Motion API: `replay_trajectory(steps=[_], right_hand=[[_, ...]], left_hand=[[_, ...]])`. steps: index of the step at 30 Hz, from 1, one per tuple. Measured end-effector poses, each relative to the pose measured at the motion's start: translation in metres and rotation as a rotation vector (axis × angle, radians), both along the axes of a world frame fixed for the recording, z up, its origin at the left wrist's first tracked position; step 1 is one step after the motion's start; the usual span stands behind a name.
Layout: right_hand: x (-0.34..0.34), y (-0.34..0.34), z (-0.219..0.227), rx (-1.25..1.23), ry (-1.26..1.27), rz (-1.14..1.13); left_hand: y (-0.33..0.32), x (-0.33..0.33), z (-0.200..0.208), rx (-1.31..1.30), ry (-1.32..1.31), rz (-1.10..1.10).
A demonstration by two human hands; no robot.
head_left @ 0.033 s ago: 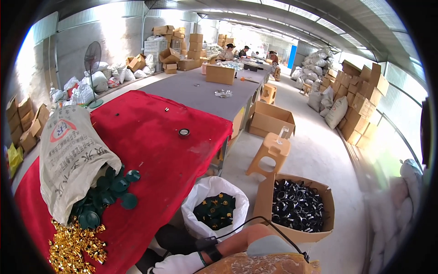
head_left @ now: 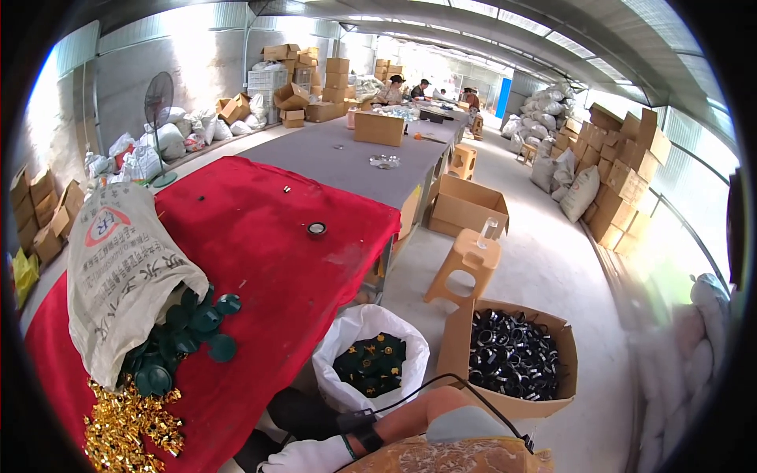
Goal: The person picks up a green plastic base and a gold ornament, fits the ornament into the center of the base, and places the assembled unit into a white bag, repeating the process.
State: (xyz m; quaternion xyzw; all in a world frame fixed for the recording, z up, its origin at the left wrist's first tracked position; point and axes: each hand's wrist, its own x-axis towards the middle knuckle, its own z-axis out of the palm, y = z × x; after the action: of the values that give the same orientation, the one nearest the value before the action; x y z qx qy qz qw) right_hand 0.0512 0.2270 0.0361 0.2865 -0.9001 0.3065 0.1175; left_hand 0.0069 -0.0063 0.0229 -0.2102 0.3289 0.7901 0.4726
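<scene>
My right hand, in a white glove with a black band at the wrist, rests low at the bottom edge, beside the red cloth. Its fingers are cut off or hidden, so I cannot see whether it holds anything. My left hand is out of view. Dark green discs spill from a printed white woven sack onto the cloth. Below them lies a heap of shiny gold metal pieces. A white sack beside the table holds green discs with gold pieces on them.
A cardboard box of black ring-like parts stands on the right, near an orange stool with a clear cup. A small round black-rimmed piece lies on the cloth. Boxes, filled sacks, a standing fan and several people are farther back.
</scene>
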Motion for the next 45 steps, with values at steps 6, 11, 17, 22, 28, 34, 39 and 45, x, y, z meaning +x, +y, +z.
replay_trajectory(steps=[6, 11, 17, 22, 28, 34, 39, 45], right_hand=[[0.005, -0.014, -0.011, -0.047, -0.078, -0.149], [-0.009, 0.008, -0.022, -0.695, -0.766, -0.113], [-0.003, 0.003, -0.008, -0.3, -0.501, -0.088], [0.0, -0.004, 0.001, 0.102, -0.06, -0.008], [-0.006, -0.021, -0.007, -0.223, -0.079, 0.047], [-0.025, 0.003, -0.019, -0.177, -0.23, 0.177], [-0.01, -0.005, 0.007, 0.072, -0.04, 0.095], [-0.009, -0.015, -0.028, -0.209, -0.212, -0.018]], left_hand=[[0.016, 0.015, 0.03, 0.184, 0.312, 0.029], [0.016, 0.011, -0.078, -0.245, 1.107, -0.166], [0.023, 0.007, -0.004, -0.358, 1.011, -0.086], [0.004, 0.006, 0.027, 0.243, 0.238, -0.058], [0.018, 0.009, 0.117, -0.199, 0.642, -0.336], [0.027, -0.004, 0.105, -0.637, 0.997, -0.571], [0.019, 0.0, 0.064, -0.599, 1.124, -0.418], [0.017, -0.001, 0.026, -0.531, 1.273, -0.264]])
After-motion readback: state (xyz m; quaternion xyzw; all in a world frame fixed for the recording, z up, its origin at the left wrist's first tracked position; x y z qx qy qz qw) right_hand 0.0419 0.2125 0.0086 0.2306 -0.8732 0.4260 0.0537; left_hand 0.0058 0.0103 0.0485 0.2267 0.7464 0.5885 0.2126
